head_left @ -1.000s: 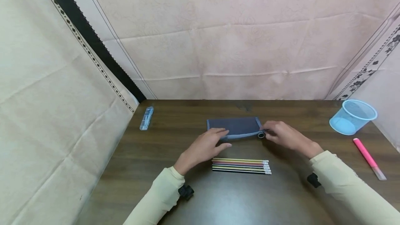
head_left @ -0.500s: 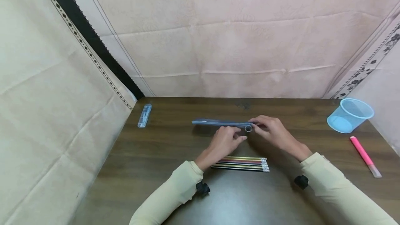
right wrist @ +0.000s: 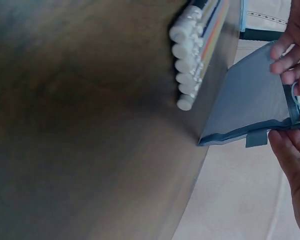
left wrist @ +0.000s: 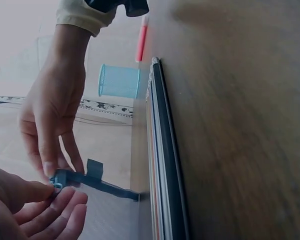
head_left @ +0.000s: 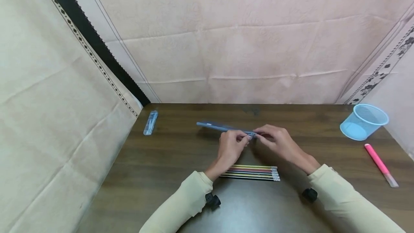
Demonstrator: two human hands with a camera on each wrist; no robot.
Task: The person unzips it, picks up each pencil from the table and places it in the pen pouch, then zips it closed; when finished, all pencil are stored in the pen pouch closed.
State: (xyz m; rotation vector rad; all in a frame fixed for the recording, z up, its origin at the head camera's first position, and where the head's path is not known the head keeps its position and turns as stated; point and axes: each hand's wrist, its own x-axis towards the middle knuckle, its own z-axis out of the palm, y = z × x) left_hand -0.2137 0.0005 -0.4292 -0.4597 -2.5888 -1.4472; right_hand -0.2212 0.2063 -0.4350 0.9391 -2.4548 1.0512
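Note:
A blue mesh zip pouch [head_left: 211, 126] stands on edge above the table, its see-through side [right wrist: 250, 90] facing the right wrist camera. My right hand [head_left: 279, 143] pinches the pouch's top corner, close to a small fabric tab [left wrist: 94, 169]. At that same corner, my left hand [head_left: 229, 148] pinches the zipper's ring pull [head_left: 250, 136] between thumb and forefinger; its other fingers are loosely bent. In front of the pouch lies a row of several striped pencils [head_left: 253, 172], eraser ends [right wrist: 186, 65] to the right. The left forearm covers their left ends.
A light blue mesh cup [head_left: 363, 122] stands at the right, with a pink marker-like stick [head_left: 381, 164] in front of it. At the far left lies a small blue-and-clear case [head_left: 150, 122]. Cloth walls border the table's back and sides.
The pouch has been raised from lying flat onto its edge and swung left. My left hand has moved right, from the pouch's front edge to the ring pull, which it now pinches.

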